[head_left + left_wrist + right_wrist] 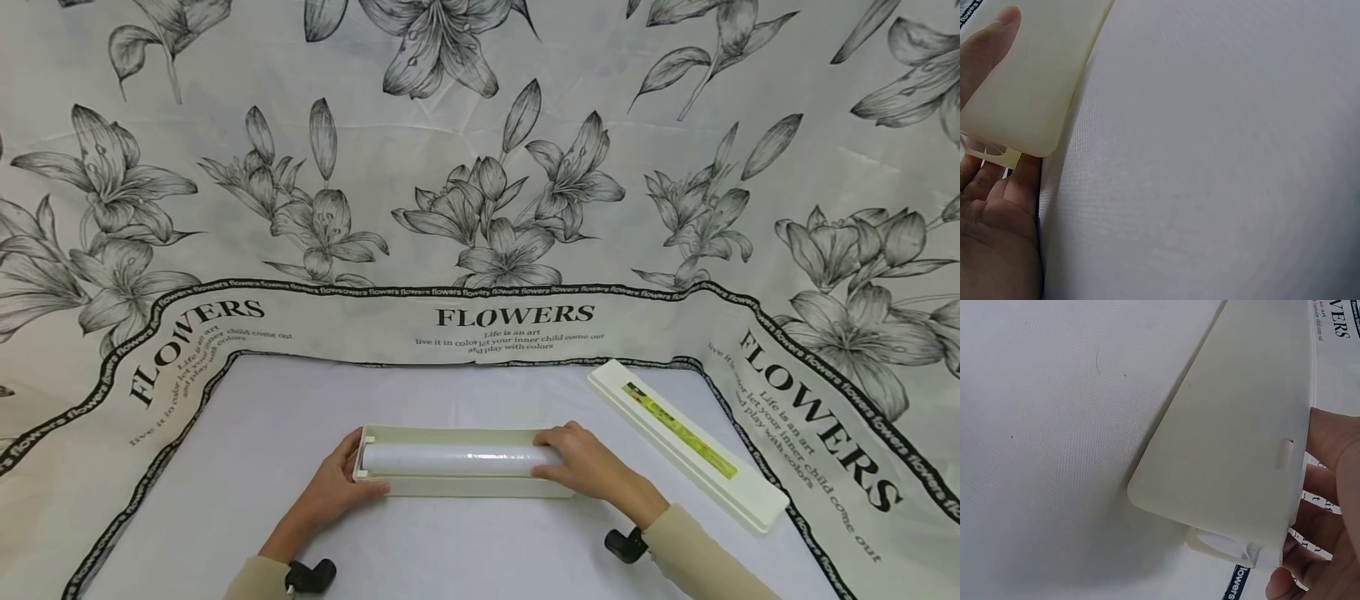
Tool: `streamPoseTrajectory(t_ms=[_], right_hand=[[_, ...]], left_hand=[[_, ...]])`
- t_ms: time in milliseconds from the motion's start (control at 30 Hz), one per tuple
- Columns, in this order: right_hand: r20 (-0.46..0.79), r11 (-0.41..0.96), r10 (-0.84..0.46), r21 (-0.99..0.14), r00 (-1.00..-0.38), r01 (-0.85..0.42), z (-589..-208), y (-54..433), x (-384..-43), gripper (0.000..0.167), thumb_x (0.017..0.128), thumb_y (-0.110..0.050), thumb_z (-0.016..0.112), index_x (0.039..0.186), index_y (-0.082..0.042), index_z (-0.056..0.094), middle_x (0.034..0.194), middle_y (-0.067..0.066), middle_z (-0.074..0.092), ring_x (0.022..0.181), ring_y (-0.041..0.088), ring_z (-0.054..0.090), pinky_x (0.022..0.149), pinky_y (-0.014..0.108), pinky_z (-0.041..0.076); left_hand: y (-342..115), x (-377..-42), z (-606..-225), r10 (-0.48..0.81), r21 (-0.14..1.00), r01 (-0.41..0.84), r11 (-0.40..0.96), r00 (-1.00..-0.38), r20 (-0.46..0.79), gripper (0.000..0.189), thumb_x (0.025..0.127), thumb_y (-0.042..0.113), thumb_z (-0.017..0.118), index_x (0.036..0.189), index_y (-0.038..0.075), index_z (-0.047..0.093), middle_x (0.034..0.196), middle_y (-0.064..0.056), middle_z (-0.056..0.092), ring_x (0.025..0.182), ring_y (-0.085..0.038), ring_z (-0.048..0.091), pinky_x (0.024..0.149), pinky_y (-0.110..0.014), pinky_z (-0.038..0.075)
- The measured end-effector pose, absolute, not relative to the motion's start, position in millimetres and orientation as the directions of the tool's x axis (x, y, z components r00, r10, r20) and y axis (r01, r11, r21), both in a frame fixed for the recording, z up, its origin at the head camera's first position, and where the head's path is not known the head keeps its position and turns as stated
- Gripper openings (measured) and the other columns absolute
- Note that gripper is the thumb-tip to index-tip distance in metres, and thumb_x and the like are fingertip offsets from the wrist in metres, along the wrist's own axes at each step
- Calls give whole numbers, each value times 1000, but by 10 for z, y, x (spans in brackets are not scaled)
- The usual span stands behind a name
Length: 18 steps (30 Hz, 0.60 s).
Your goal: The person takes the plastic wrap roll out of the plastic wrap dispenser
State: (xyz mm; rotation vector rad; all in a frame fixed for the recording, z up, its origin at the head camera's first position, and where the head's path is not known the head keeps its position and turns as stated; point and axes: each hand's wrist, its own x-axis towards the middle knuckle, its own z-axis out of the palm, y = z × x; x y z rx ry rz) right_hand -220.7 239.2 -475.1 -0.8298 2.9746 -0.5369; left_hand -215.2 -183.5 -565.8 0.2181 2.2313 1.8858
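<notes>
A long cream plastic box, its top uncovered, lies crosswise on the table in the head view. Inside it is a shiny white roll of cling film. My left hand grips the box's left end, thumb along the front wall and fingers round the end. In the left wrist view that thumb lies against the cream wall. At the other end my right hand reaches over the box and holds the roll's right end between thumb and fingers. The right wrist view shows those fingers partly hidden behind the box.
A long cream lid with a yellow-green label lies slanted to the right of the box. Under everything is a white table surface. A flower-printed cloth borders it at the back and sides.
</notes>
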Motion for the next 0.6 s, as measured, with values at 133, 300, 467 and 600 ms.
streamPoseTrajectory(t_ms=[133,300,467,600], right_hand=[[102,795,-516,-313,-851,-519,-4731,2395,-2206,45,89,-40,80,119,-6,73,117,6,75,101,19,62,86,43,53],[121,790,-523,-304,-844,-533,-4696,2407,-2212,45,87,-39,82,117,-6,74,115,6,75,102,22,62,86,44,52],[130,783,-525,-315,-841,-537,-4664,2423,-2227,43,87,-39,83,116,-8,74,115,4,74,104,22,63,88,44,52],[111,768,-528,-359,-842,-530,-4645,2430,-2227,44,87,-41,82,116,-10,73,115,2,73,104,18,62,86,40,54]], left_hand=[[-1840,-2155,-5658,243,985,-24,172,-968,-66,113,74,18,94,163,14,24,163,-11,38,148,-32,43,104,-18,47],[-1828,-2158,-5650,248,984,-20,179,-967,-65,114,76,19,93,163,13,21,163,-13,36,148,-33,43,104,-19,47],[-1824,-2157,-5634,252,985,-18,174,-966,-62,112,77,19,93,163,13,22,163,-13,37,147,-34,44,104,-22,49],[-1829,-2147,-5640,256,984,-13,175,-965,-58,111,77,19,93,163,12,22,162,-16,38,145,-36,45,105,-24,49]])
